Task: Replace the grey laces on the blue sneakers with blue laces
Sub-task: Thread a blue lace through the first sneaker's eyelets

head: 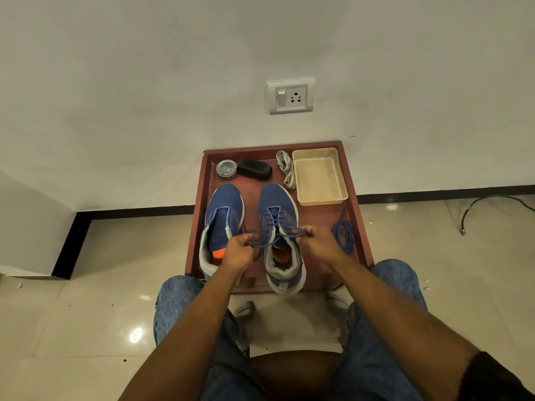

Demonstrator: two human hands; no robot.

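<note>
Pinching the blue lace (276,237) ends w/ both hands, you're holding them over the right sneaker (279,235) on the maroon tray (357,227): left hand (238,250) & right hand (311,240) each curled round a loop. Left sneaker (223,218) is sitting unlaced beside it; grey laces (286,167) lying near the plastic tub (318,176), spare blue lace (343,230) at the tray's right.

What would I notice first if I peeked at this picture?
Two hands, left hand and right hand, pinching a blue lace threaded through the right blue sneaker in the middle of a reddish-brown tray. Beside it sits the left sneaker, unlaced, and grey laces lie bundled at the back.
</note>
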